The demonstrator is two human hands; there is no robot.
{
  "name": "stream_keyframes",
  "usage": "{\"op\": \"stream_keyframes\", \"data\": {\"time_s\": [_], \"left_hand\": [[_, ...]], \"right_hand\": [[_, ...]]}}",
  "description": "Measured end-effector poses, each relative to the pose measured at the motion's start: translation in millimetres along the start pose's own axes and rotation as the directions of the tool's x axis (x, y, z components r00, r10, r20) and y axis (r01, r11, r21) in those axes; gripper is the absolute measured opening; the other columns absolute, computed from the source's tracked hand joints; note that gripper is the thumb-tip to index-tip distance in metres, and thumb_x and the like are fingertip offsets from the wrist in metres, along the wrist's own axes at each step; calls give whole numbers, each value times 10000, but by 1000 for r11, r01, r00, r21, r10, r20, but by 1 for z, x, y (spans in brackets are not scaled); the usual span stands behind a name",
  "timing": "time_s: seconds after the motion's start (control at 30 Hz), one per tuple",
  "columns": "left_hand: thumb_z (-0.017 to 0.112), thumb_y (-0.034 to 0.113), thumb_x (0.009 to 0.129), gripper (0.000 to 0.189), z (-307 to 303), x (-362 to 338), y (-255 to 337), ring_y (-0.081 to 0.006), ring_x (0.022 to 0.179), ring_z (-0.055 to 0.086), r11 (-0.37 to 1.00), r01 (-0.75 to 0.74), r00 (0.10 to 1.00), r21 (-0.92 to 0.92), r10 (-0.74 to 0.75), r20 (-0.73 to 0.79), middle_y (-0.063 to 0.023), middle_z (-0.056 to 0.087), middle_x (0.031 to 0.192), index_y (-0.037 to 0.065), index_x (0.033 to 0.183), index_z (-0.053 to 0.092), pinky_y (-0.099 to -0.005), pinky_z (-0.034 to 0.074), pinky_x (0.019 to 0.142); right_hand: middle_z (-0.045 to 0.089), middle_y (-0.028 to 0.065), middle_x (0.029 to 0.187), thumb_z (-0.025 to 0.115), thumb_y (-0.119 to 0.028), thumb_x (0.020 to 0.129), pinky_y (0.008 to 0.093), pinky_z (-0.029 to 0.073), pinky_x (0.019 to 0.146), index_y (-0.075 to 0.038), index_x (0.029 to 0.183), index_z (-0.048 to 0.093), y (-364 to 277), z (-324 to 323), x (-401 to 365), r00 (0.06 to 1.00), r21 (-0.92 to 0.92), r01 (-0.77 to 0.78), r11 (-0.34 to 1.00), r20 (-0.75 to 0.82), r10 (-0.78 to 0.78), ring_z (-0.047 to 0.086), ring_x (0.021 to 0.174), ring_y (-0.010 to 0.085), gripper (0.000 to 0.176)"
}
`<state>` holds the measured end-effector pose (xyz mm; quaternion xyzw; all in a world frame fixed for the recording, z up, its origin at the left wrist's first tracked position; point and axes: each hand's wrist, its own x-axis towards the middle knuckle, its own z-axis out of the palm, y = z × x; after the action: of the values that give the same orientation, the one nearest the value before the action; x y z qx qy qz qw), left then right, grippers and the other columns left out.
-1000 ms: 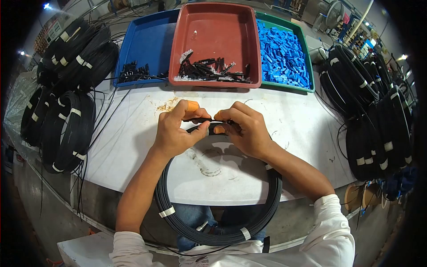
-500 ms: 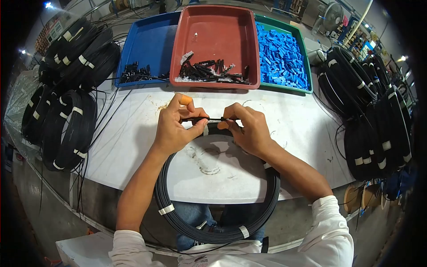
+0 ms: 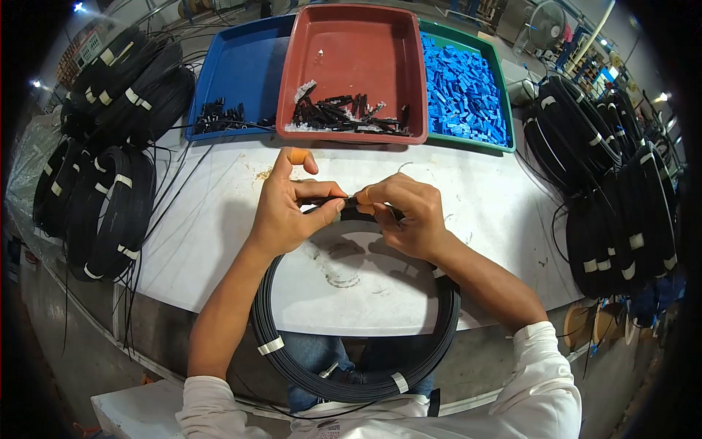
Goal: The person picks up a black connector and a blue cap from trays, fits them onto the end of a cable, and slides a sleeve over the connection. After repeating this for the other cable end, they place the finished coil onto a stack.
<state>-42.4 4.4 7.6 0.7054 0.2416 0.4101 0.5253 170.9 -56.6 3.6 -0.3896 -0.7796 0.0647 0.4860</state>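
Note:
A coil of black cable (image 3: 265, 311), bound with white tape, hangs over the table's front edge with its far side under my hands. My left hand (image 3: 281, 208) pinches a slim black piece (image 3: 316, 201) between thumb and a finger, while its orange-wrapped index finger is raised. Close against it, my right hand (image 3: 411, 216) has its fingers pinched on the black cable end, an orange wrap on one fingertip. The two sets of fingertips almost meet, and they cover most of the join between piece and cable.
Behind my hands stand a blue tray (image 3: 252, 58) with small black parts, a red tray (image 3: 358, 51) with black pieces and a green tray (image 3: 510, 110) full of blue pieces. Taped cable coils (image 3: 117, 212) hang at left; more coils (image 3: 599, 234) hang at right.
My right fingers have moved left, closing the short gap of cable that showed between the hands. The left index finger has lifted and straightened somewhat.

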Motion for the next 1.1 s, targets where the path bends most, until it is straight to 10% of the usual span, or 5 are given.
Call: {"op": "stream_keyframes", "data": {"time_s": [0.3, 0.63, 0.9, 0.97, 1.1], "left_hand": [[705, -90, 822, 566, 3, -2, 7, -146, 847, 706, 998, 44, 999, -34, -44, 1, -179, 741, 909, 69, 1165, 284, -247, 549, 797], [646, -176, 737, 601, 26, -1, 18, -171, 683, 713, 945, 3, 972, 326, 74, -224, -145, 732, 746, 17, 1201, 318, -252, 561, 661], [752, -71, 801, 576, 15, 4, 7, -184, 791, 735, 929, -79, 987, 361, 124, -104, -174, 740, 822, 0, 1218, 362, -264, 573, 722], [759, -40, 804, 479, 16, 3, 1, -211, 781, 751, 975, -203, 940, 93, 220, -261, -169, 749, 821, 14, 1171, 455, -263, 577, 690], [757, -32, 817, 469, 9, 0, 3, -195, 797, 746, 991, -48, 966, 122, 77, -248, -180, 748, 835, 6, 1184, 467, -253, 576, 691]], "right_hand": [[710, 94, 885, 685, 104, 576, 356, 530, 653, -20, 881, 663, -3, 2, 0, 974, -139, 221, 965, -11, -225, 657, 727, 241, 330], [703, 110, 882, 684, 90, 557, 345, 529, 644, -6, 859, 646, -3, 10, 4, 958, -203, 280, 938, 2, -286, 641, 715, 249, 319], [657, 99, 780, 663, 137, 707, 354, 521, 565, -50, 917, 671, 3, 8, 4, 996, 4, -70, 998, -52, 70, 656, 676, 255, 281], [653, 98, 787, 663, 128, 757, 343, 528, 574, -51, 939, 677, 1, 8, 7, 996, 29, -72, 997, -55, 73, 668, 684, 248, 255], [662, 100, 823, 663, 125, 767, 348, 536, 586, -47, 949, 679, 0, 11, 7, 997, 5, -61, 998, -45, 61, 673, 697, 239, 251]]}}
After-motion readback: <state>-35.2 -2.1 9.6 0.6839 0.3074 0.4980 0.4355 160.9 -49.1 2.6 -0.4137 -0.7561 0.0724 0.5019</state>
